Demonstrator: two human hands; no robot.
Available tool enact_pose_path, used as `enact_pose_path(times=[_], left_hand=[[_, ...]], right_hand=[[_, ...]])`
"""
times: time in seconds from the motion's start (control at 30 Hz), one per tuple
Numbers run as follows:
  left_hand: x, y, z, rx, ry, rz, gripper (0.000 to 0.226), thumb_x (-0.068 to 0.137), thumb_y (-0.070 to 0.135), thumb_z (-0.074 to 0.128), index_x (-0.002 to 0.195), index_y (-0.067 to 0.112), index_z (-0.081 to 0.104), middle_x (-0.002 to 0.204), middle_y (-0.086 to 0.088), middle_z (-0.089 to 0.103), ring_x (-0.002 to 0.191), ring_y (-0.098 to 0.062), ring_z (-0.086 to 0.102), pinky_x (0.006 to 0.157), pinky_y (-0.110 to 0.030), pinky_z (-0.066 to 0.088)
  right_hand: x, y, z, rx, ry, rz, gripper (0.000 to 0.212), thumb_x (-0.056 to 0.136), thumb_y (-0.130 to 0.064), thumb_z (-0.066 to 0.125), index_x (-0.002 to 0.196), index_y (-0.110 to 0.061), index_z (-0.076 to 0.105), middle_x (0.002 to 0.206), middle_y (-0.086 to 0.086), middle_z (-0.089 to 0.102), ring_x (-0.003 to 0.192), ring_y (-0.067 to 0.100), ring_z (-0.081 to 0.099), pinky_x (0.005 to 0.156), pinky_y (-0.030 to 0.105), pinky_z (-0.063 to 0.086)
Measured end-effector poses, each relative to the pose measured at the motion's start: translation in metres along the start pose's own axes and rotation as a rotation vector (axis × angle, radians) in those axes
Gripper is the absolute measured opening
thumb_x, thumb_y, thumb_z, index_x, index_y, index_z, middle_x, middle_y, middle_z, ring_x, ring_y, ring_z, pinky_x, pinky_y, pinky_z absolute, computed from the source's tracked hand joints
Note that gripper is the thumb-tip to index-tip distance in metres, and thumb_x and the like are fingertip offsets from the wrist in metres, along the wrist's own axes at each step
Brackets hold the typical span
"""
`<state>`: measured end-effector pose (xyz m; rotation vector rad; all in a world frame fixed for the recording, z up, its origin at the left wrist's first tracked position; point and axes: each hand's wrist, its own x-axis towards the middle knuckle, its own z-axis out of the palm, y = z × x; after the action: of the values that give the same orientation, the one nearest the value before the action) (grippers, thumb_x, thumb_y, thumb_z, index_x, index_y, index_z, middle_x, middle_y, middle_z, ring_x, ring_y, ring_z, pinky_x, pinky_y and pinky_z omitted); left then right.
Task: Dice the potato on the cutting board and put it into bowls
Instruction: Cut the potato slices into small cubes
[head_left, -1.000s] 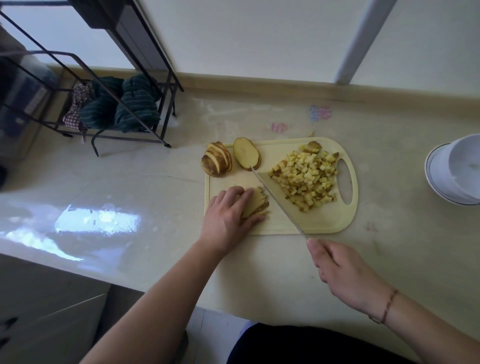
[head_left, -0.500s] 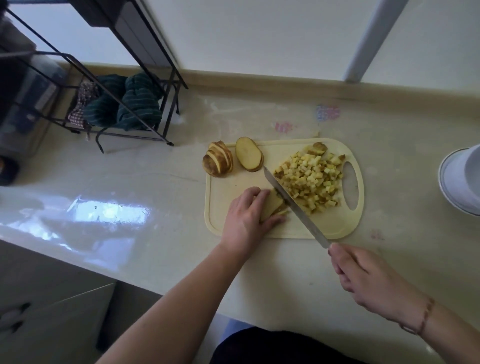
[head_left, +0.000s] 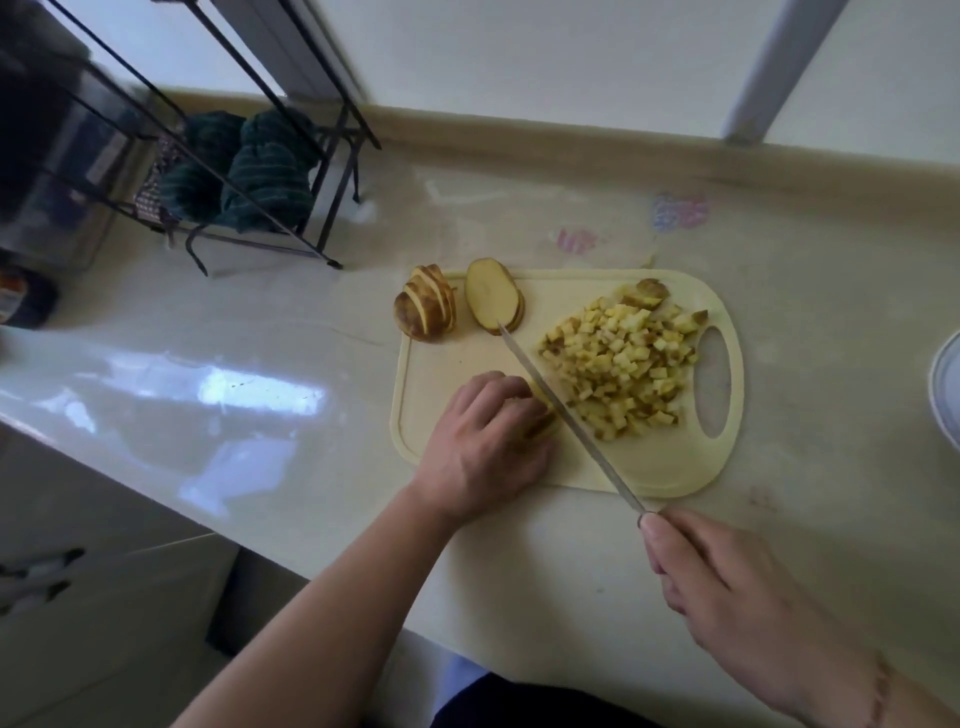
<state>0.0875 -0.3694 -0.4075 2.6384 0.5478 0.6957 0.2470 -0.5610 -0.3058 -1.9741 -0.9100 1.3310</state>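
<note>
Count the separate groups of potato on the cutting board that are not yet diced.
3: a fanned stack of slices at the board's far left corner, flat slices beside it, and a piece under the left hand, mostly hidden.

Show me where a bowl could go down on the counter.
Bare pale counter lies between the cream plastic cutting board and the white bowl's rim; more lies left of the board. The board itself is crowded: diced potato pile, long steel knife, left hand.
</note>
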Motion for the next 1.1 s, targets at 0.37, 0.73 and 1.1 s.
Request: enact_pose_path(times=[0.37,0.73,1.1], left_hand=[[0.007,0.004,0.01,-0.065,0.007,-0.047,0.018,0.082,0.005,0.081,0.095,-0.006,0.075,0.102,-0.02,0.07,0.098,-0.038,0.066,0.089,-0.041,0.055],[0.009,0.005,0.011,-0.085,0.034,-0.063,0.016,0.083,0.005,0.081,0.092,-0.007,0.076,0.099,-0.019,0.071,0.095,-0.036,0.066,0.09,-0.04,0.056],[0.001,0.007,0.006,-0.042,0.033,-0.065,0.013,0.084,0.006,0.079,0.087,-0.006,0.074,0.095,-0.019,0.068,0.093,-0.037,0.064,0.09,-0.038,0.053]], right_hand=[[-0.009,0.003,-0.003,-0.028,-0.038,0.077,0.047,0.077,-0.068,0.028,0.079,-0.025,0.046,0.052,0.0,0.044,0.047,0.009,0.04,0.055,0.032,0.036],[0.021,0.012,0.005,-0.177,0.042,-0.061,0.056,0.086,-0.07,0.02,0.071,-0.022,0.045,0.06,-0.005,0.056,0.05,0.011,0.051,0.054,0.028,0.037],[0.008,0.012,-0.006,-0.03,-0.024,-0.018,0.066,0.082,-0.077,0.027,0.081,-0.013,0.043,0.049,0.001,0.036,0.043,0.009,0.031,0.046,0.025,0.025]])
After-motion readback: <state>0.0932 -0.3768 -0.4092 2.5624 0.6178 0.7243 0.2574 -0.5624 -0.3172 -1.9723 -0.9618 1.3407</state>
